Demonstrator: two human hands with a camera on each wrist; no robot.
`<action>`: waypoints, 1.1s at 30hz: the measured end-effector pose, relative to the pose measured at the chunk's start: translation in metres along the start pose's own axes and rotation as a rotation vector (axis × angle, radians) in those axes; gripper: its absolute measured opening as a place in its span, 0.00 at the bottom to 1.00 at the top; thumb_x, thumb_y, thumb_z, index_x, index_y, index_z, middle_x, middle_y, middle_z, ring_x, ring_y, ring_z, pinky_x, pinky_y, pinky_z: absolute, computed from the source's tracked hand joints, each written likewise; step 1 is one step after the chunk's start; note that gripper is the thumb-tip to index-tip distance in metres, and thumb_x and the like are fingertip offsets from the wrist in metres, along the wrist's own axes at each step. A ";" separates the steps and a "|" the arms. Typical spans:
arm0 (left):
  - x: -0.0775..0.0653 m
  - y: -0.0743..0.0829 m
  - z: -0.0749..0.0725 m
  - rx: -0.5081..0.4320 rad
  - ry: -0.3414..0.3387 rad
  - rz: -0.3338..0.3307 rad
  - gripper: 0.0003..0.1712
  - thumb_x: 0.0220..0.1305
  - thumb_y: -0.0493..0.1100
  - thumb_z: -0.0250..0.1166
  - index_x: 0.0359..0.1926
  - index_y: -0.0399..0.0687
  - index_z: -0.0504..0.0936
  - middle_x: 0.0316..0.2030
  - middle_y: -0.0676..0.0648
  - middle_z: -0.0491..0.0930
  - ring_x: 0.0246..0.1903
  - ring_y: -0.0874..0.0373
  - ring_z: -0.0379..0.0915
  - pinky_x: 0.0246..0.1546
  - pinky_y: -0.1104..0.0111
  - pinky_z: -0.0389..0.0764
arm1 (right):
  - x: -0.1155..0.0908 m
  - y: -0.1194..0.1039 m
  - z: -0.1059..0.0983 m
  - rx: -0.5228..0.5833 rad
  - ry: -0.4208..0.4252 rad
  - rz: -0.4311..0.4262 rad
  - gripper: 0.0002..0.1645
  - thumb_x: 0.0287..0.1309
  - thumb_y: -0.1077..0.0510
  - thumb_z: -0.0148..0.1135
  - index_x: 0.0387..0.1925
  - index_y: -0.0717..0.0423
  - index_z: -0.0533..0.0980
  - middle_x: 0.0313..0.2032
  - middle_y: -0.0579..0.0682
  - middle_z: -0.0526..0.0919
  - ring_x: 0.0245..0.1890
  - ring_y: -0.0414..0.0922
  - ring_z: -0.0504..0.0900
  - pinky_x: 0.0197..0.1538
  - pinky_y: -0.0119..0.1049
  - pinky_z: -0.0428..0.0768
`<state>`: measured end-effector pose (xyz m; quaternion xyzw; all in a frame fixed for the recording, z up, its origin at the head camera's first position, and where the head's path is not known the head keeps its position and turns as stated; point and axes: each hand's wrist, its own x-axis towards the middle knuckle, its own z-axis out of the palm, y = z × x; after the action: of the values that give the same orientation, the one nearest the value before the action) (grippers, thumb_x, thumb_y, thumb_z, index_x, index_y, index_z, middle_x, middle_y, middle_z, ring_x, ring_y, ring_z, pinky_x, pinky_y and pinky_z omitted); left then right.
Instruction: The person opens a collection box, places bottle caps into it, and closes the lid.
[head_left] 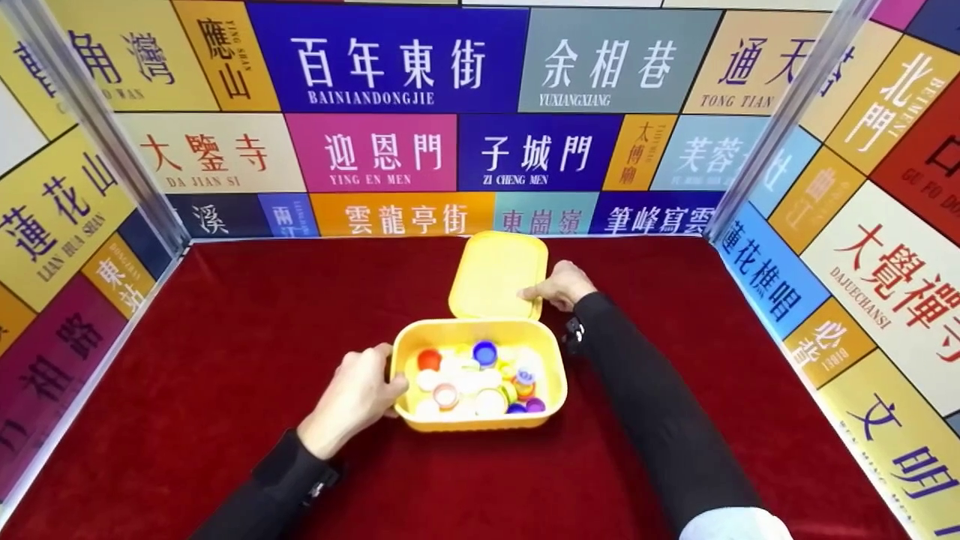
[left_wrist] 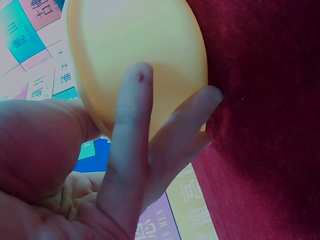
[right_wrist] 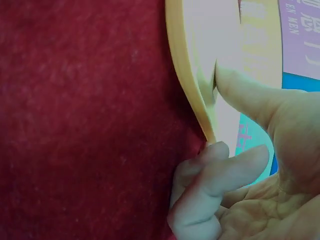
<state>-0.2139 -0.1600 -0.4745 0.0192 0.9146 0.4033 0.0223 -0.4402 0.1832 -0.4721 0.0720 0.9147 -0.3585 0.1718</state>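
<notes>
A yellow plastic box (head_left: 480, 424) stands uncovered in the middle of the red cloth, with several small bottle caps (head_left: 485, 353) in white, blue, red and purple lying inside. My left hand (head_left: 358, 391) grips its left side, thumb over the rim and fingers along the outer wall (left_wrist: 175, 55). Directly behind the box lies its yellow lid (head_left: 495, 274), seemingly flat on the cloth. My right hand (head_left: 561, 286) pinches the lid's right edge, thumb on top; in the right wrist view the fingers (right_wrist: 200, 195) curl by the lid's edge (right_wrist: 187, 75).
Red cloth (head_left: 262, 315) covers the table on all sides of the box. Upright panels (head_left: 390, 67) printed with coloured Chinese place-name signs stand at the back, left and right. Metal posts (head_left: 780, 120) mark the back corners.
</notes>
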 end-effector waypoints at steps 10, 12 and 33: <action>-0.001 0.000 0.001 0.014 0.001 -0.001 0.24 0.74 0.34 0.68 0.68 0.31 0.86 0.45 0.33 0.93 0.23 0.58 0.90 0.23 0.67 0.93 | -0.013 0.009 -0.007 0.344 -0.101 0.018 0.24 0.70 0.54 0.83 0.54 0.66 0.81 0.38 0.48 0.89 0.29 0.38 0.90 0.40 0.28 0.94; -0.002 0.000 0.002 0.011 -0.002 -0.004 0.24 0.74 0.33 0.68 0.68 0.31 0.86 0.45 0.33 0.93 0.23 0.58 0.90 0.23 0.67 0.93 | -0.012 0.015 -0.006 0.396 -0.093 0.023 0.22 0.71 0.57 0.82 0.57 0.67 0.84 0.37 0.48 0.92 0.32 0.39 0.93 0.42 0.31 0.96; 0.001 -0.001 -0.003 0.012 -0.027 0.003 0.24 0.78 0.36 0.69 0.70 0.31 0.85 0.41 0.36 0.94 0.23 0.56 0.91 0.25 0.68 0.94 | -0.032 0.024 -0.026 0.958 0.000 -0.181 0.23 0.82 0.67 0.66 0.70 0.69 0.72 0.43 0.52 0.92 0.41 0.43 0.96 0.48 0.39 1.00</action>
<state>-0.2147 -0.1630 -0.4733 0.0263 0.9166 0.3974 0.0338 -0.4114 0.2180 -0.4576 0.0631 0.6494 -0.7528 0.0873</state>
